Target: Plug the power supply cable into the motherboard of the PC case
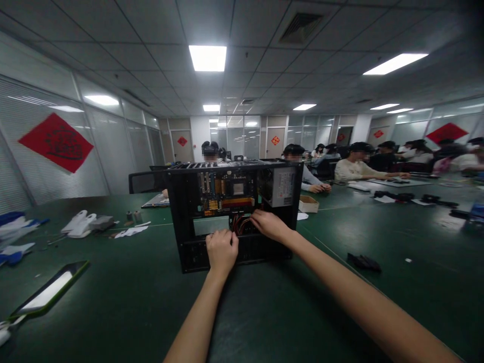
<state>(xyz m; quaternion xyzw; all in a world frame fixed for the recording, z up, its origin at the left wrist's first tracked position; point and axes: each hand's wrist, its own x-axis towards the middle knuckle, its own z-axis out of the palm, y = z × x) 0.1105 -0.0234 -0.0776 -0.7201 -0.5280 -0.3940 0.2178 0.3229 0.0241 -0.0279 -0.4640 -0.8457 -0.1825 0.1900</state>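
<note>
An open black computer case [182, 222] stands upright on the green table [124, 297], its inside facing me. Inside are a motherboard [238, 189], a silver power supply [283, 186] at the upper right and a bundle of red and dark cables [240, 224] lower down. My left hand [222, 249] is closed over the case's lower front rail. Beside the cables, my right hand [269, 224] has its fingers pinched together near the power supply's underside; a cable runs to the fingertips, which are partly hidden.
A green-edged phone or tablet [51, 290] lies at the left. Behind it are white plastic bags [79, 222], a grey box [102, 223] and papers. A small cardboard box [308, 203] and a black cloth-like item [363, 262] are on the right. Several people sit beyond.
</note>
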